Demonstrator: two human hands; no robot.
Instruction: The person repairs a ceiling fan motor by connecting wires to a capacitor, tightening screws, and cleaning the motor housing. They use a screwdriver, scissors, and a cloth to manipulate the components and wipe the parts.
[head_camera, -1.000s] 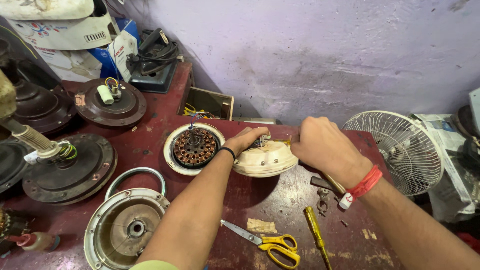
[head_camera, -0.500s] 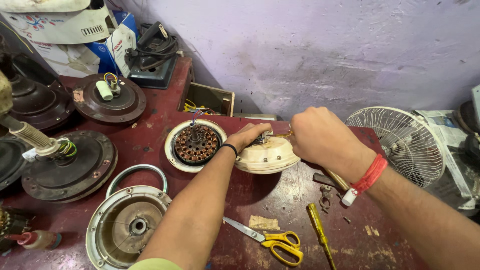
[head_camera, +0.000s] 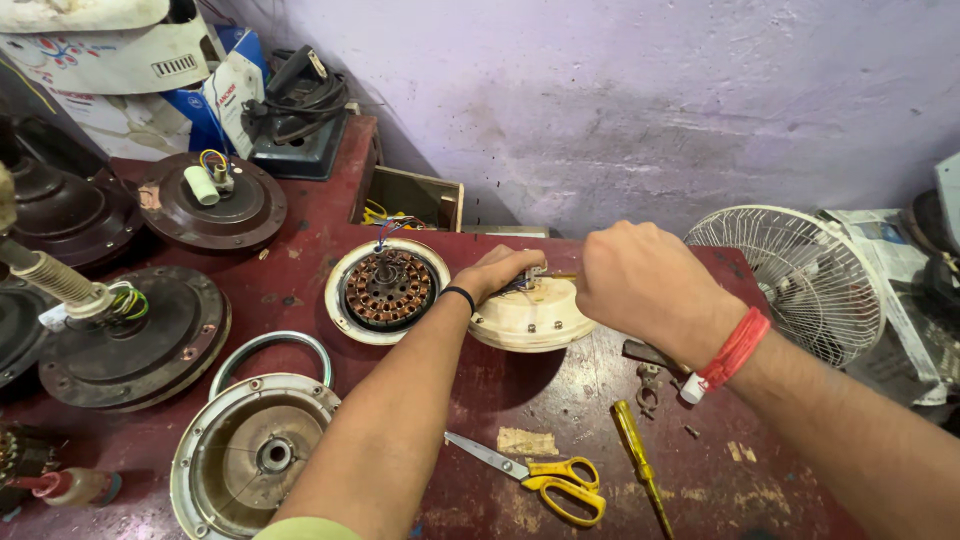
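Two bare forearms reach forward from the bottom of the view. The left hand (head_camera: 503, 270) is curled with fingers bent downward, a thin black band at its wrist. The right hand (head_camera: 640, 280) is clenched in a fist, knuckles up, a red band on its wrist.

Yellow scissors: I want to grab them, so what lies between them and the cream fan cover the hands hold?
In the head view, bare red tabletop apart from one small tan scrap.

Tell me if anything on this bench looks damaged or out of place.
The red bench top is chipped, with worn paint near the yellow-handled scissors. The fan stator lies with its copper windings exposed. Both hands, left and right, are on the cream motor cover.
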